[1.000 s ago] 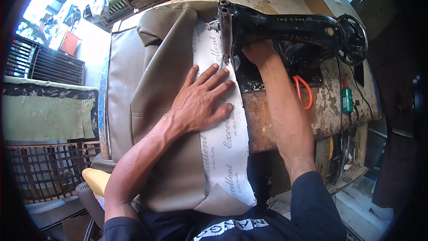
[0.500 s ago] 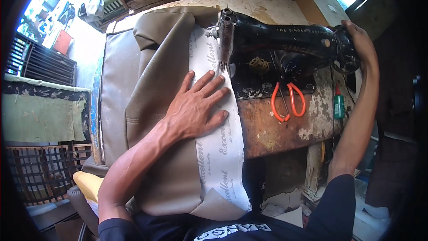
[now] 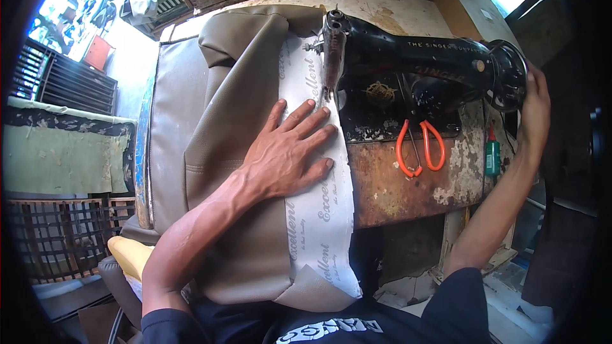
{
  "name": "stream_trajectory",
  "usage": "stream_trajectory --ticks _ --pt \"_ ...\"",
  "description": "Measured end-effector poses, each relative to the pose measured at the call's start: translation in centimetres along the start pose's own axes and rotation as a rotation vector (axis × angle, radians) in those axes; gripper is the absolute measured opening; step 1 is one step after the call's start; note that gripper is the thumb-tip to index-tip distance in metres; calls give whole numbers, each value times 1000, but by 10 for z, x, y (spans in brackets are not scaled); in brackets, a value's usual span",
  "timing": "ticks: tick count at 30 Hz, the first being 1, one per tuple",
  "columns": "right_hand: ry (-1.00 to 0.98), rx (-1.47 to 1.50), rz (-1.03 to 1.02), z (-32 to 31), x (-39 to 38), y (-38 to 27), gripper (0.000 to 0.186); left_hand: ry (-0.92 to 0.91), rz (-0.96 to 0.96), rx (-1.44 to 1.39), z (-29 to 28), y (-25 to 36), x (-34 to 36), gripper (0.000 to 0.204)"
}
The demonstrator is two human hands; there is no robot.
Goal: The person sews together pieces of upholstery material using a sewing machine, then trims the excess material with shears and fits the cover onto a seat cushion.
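My left hand (image 3: 287, 153) lies flat, fingers spread, on the white printed backing (image 3: 325, 229) of a brown-grey leatherette sheet (image 3: 217, 127). Its fingertips are just short of the needle area (image 3: 327, 92) of a black sewing machine (image 3: 408, 51). The backing's right edge runs up beneath the needle end, and the leatherette bunches in folds to the left. At the machine's right end, my right hand (image 3: 535, 105) curls against the outer rim of the handwheel (image 3: 507, 79); its thumb is hidden.
Orange-handled scissors (image 3: 435, 146) lie by the machine bed, their tips hidden under the arm. A green bottle with a red cap (image 3: 493, 156) is near my right forearm. Behind the machine stands a cardboard box (image 3: 468, 13). A black rack (image 3: 60, 79) is at the far left.
My right hand has slid from the top of the handwheel down its outer side. The left hand stays flat on the backing. The whole view has shifted slightly.
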State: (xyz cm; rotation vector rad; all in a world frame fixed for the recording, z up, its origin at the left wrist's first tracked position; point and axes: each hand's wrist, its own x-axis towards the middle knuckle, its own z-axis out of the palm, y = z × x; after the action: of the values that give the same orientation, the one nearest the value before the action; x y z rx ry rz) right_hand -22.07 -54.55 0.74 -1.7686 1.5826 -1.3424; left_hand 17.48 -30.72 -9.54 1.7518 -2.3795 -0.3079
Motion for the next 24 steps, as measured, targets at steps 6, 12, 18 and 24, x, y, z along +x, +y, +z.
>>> stream_trajectory --ticks 6,12,18,24 --pt "125 116 113 -12 -27 30 39 9 -4 5 3 -1 -5 62" --pt "276 -757 -272 2 23 -18 40 28 38 -16 0 5 4 63" --pt "-845 -269 172 60 -214 -111 38 24 -18 -55 -2 -5 -9 63" --pt "-591 -71 246 84 -320 -86 34 42 42 -94 -11 -6 4 63"
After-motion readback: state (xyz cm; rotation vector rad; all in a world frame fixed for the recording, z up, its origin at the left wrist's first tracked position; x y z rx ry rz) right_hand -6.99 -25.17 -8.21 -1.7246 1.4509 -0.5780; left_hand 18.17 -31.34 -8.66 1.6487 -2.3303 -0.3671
